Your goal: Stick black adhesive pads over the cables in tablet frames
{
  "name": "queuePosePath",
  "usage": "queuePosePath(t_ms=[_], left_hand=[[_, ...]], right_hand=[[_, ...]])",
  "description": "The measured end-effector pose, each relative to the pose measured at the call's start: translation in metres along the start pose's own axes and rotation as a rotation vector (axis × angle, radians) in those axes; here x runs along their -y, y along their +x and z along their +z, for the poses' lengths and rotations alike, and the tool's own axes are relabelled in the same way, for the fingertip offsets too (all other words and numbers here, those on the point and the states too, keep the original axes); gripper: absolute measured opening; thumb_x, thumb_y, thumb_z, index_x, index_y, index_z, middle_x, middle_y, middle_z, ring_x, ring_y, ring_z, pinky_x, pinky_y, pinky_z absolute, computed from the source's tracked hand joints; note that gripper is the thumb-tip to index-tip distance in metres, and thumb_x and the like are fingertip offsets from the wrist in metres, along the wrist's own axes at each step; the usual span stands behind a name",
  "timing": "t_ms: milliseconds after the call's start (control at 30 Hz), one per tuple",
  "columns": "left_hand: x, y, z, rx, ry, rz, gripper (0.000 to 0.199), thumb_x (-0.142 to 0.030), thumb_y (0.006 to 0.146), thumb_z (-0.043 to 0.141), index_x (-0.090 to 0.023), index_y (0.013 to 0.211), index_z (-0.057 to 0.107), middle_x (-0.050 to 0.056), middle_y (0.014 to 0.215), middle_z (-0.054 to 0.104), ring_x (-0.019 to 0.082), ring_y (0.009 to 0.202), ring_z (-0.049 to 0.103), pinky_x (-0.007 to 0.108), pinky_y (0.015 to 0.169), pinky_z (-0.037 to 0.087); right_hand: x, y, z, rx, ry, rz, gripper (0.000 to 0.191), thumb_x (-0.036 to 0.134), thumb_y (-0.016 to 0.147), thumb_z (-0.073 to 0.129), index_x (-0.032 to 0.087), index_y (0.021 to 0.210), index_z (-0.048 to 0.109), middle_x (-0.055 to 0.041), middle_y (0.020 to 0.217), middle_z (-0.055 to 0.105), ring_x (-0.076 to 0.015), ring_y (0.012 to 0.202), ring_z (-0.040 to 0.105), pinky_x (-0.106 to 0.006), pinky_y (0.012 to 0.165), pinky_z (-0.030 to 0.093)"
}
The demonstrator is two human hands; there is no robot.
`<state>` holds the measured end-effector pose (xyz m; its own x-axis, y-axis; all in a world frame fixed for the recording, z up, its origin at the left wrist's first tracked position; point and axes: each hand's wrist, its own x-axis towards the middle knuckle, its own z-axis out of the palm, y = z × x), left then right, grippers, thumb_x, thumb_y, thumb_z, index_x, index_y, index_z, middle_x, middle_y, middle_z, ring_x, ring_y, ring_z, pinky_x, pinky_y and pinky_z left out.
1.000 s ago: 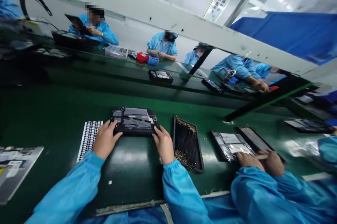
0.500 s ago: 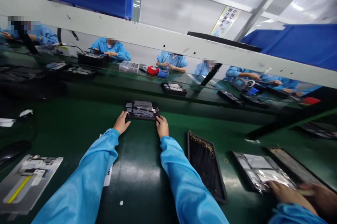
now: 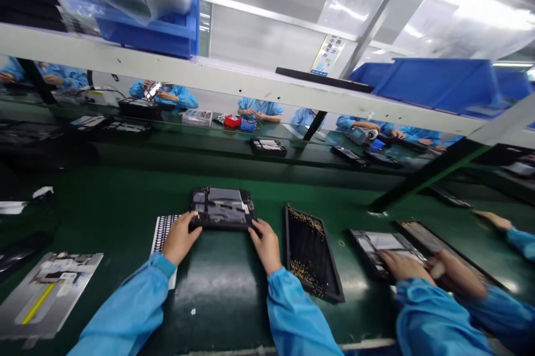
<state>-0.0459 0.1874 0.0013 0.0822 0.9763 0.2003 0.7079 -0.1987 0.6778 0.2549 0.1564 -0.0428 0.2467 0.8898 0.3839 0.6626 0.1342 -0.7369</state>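
Note:
An opened tablet [image 3: 224, 205], its flat grey battery cells showing in a thick black frame or holder, lies across the green bench in front of me. My left hand [image 3: 181, 238] grips its near left corner, thumb pointing inward. At the near right corner, my right hand [image 3: 266, 244] has its fingers and thumb on the edge. A white sheet printed with black marks [image 3: 162, 230] lies partly under my left hand and forearm. Right of my right hand stands a black tray [image 3: 311, 253] holding many tiny gold-coloured pieces, perhaps screws.
A grey panel with a yellow strip [image 3: 50, 294] lies at left. At right, a co-worker's hands [image 3: 418, 267] work over another opened tablet [image 3: 384, 244] beside a long tray [image 3: 447, 250]. A black post [image 3: 426, 175] and white shelf beam [image 3: 234, 86] cross ahead; blue bins [image 3: 434, 83] sit above.
The tablet has come nearer to me with both my hands on it. My view has tilted upward. The co-worker's hands have moved left over their tablet, and another hand appears at far right.

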Motion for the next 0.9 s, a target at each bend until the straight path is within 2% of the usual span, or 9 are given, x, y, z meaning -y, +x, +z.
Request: queuePosePath(t_ms=[67,167,267,400,567,800,900], left_hand=[[0.000,-0.034,0.005,-0.006,-0.014,0.009,0.046,-0.028,0.079,0.068,-0.020,0.124,0.063,0.008,0.126,0.064,0.025,0.121,0.061,0.041,0.108,0.050],[0.005,-0.051,0.013,-0.042,-0.022,-0.016,0.059,-0.034,0.079,0.066,-0.018,0.134,0.055,0.012,0.135,0.058,0.028,0.125,0.058,0.042,0.104,0.053],[0.010,-0.042,0.016,-0.059,-0.027,-0.052,0.064,-0.039,0.077,0.066,-0.014,0.135,0.054,0.016,0.133,0.058,0.031,0.121,0.060,0.044,0.098,0.056],[0.013,-0.032,0.017,-0.060,-0.043,-0.079,0.058,-0.040,0.076,0.064,-0.014,0.127,0.061,0.015,0.124,0.063,0.029,0.110,0.065,0.042,0.092,0.059],[0.014,-0.035,0.017,-0.073,-0.054,-0.122,0.063,-0.043,0.075,0.065,-0.013,0.129,0.059,0.014,0.124,0.064,0.026,0.098,0.069,0.041,0.088,0.060],[0.012,-0.031,0.013,-0.084,-0.042,-0.131,0.060,-0.043,0.072,0.067,-0.012,0.124,0.063,0.016,0.117,0.067,0.026,0.088,0.070,0.042,0.083,0.062],[0.007,-0.032,0.013,-0.091,-0.028,-0.121,0.057,-0.039,0.075,0.066,-0.011,0.125,0.062,0.017,0.119,0.066,0.025,0.090,0.071,0.040,0.082,0.062]], right_hand=[[-0.003,-0.029,-0.013,-0.022,0.031,-0.018,0.033,0.041,0.090,0.061,0.017,0.109,0.073,-0.0157,0.118,0.068,-0.0282,0.112,0.065,-0.045,0.099,0.054],[-0.005,-0.043,-0.017,-0.055,0.071,-0.022,0.044,0.044,0.088,0.063,0.016,0.122,0.065,-0.0150,0.115,0.065,-0.0249,0.101,0.067,-0.039,0.088,0.059],[-0.004,-0.039,-0.011,-0.078,0.090,-0.022,0.051,0.043,0.087,0.064,0.016,0.131,0.062,-0.0146,0.115,0.065,-0.0255,0.102,0.066,-0.041,0.091,0.058],[-0.004,-0.039,-0.003,-0.115,0.106,-0.003,0.041,0.039,0.087,0.062,0.016,0.120,0.069,-0.0159,0.116,0.066,-0.0286,0.111,0.063,-0.046,0.101,0.053],[-0.007,-0.040,0.001,-0.139,0.156,0.043,0.044,0.039,0.086,0.063,0.013,0.121,0.068,-0.0169,0.117,0.067,-0.0256,0.099,0.067,-0.040,0.087,0.059],[-0.007,-0.037,0.006,-0.212,0.219,0.085,0.038,0.044,0.082,0.068,0.014,0.106,0.071,-0.0154,0.108,0.071,-0.0248,0.096,0.070,-0.038,0.083,0.062],[-0.011,-0.039,0.005,-0.215,0.260,0.094,0.038,0.049,0.083,0.067,0.014,0.099,0.069,-0.0162,0.107,0.072,-0.0248,0.096,0.072,-0.039,0.082,0.063]])
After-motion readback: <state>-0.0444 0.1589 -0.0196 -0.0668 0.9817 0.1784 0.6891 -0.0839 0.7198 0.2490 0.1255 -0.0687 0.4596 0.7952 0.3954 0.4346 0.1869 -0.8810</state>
